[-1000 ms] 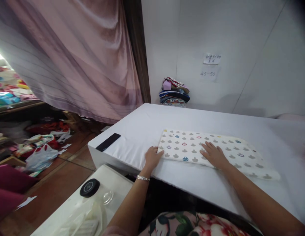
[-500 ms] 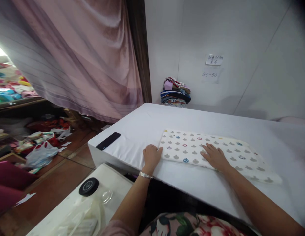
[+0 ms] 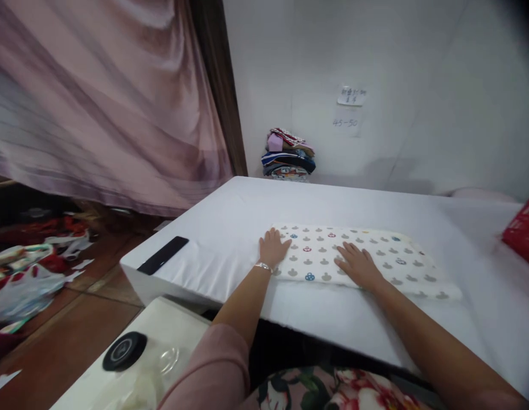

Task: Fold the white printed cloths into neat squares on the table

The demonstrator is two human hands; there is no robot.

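Note:
A folded white cloth [image 3: 315, 262] printed with grey, blue and red mushroom shapes lies flat on the white-covered table [image 3: 247, 210]. My left hand [image 3: 273, 248] rests with spread fingers on the cloth's left edge, a bracelet at its wrist. Near the middle of the cloth's front half, my right hand [image 3: 359, 265] lies flat, its fingers apart, pressing on the fabric. Neither hand grips anything. My right forearm passes over the front edge of the cloth and hides a part of it.
A black phone [image 3: 164, 255] lies at the table's left end. Folded clothes [image 3: 288, 154] are stacked against the wall. Lower left, a white surface holds a round black object [image 3: 124, 351]. A pink curtain [image 3: 162, 102] hangs at left. Something red [image 3: 523, 230] stands at right.
My left hand has moved forward along the cloth's left edge and its fingers have spread onto it. My right hand stays flat on the cloth. The view has turned to the right.

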